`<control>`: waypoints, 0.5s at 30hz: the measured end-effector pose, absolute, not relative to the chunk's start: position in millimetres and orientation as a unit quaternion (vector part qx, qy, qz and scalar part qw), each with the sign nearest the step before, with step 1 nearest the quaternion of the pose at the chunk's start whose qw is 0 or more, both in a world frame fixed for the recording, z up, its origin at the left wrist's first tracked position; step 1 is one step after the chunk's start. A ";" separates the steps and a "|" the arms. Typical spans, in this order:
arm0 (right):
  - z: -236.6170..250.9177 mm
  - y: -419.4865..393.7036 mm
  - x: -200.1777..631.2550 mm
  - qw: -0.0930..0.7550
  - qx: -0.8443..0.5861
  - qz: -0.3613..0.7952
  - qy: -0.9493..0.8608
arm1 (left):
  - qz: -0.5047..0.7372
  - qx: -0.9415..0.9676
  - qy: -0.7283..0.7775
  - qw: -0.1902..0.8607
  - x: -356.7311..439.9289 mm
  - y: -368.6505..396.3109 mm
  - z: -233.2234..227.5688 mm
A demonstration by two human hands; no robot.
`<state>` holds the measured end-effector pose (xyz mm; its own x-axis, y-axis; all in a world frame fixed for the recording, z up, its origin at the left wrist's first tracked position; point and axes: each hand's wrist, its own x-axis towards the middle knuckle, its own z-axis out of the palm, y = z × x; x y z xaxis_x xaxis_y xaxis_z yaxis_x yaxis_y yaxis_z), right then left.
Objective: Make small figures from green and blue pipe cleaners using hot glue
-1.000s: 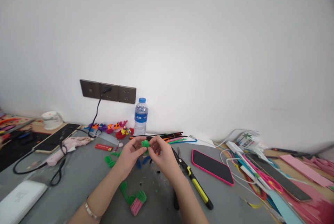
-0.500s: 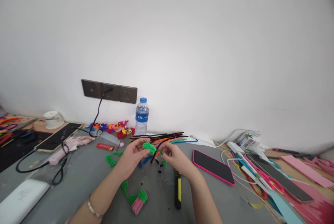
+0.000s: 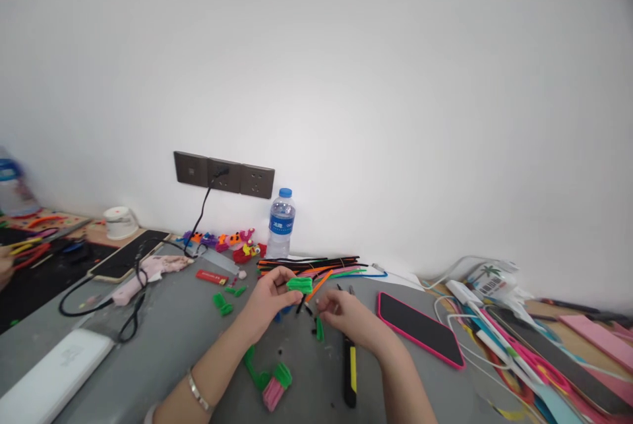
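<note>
My left hand (image 3: pixel 271 299) pinches a bundle of bright green pipe cleaner (image 3: pixel 299 285) between thumb and fingers above the mat. To its right, my right hand (image 3: pixel 349 312) has its fingers curled together, apart from the bundle; whatever lies between the fingertips is too small to make out. Beneath the hands are short black pipe cleaner bits (image 3: pixel 301 305), an orange pipe cleaner (image 3: pixel 320 284) and a small green piece (image 3: pixel 320 330). A pink and green pipe cleaner piece (image 3: pixel 277 388) lies nearer me. The yellow and black handled tool (image 3: pixel 350 374) rests below my right hand.
A pink-cased phone (image 3: pixel 420 330) lies right of my hands. Behind them are a bundle of pipe cleaners (image 3: pixel 341 264) and a water bottle (image 3: pixel 281 226). A white power bank (image 3: pixel 57 378) and cables are at left. Another person's hand (image 3: pixel 4 266) shows at the left edge.
The view has turned left, so things sit further right. My right hand has drawn away from the green bundle and lower. The dark strand beside its fingers no longer arches up.
</note>
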<state>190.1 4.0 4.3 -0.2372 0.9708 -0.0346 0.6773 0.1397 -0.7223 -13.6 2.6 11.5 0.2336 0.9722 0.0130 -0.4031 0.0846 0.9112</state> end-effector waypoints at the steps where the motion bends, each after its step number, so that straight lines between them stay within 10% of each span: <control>1: 4.6 6.3 193.2 0.252 -0.583 0.298 -0.712 | 0.524 0.423 0.330 0.661 -13.7 3.0 11.1; 9: 37.5 9.0 176.2 0.498 -0.555 0.172 -0.644 | 0.546 0.462 0.326 0.618 -19.8 18.0 -1.7; 15: 59.6 -19.5 79.0 0.485 -0.397 0.193 -0.754 | 0.531 0.477 0.469 0.519 -17.3 20.2 7.7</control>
<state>79.0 -19.5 59.6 -0.2131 0.7870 0.5789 0.4118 0.6097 -0.6773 -17.3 20.2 7.7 -0.0044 0.9998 0.0199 -0.1040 -0.0202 0.9944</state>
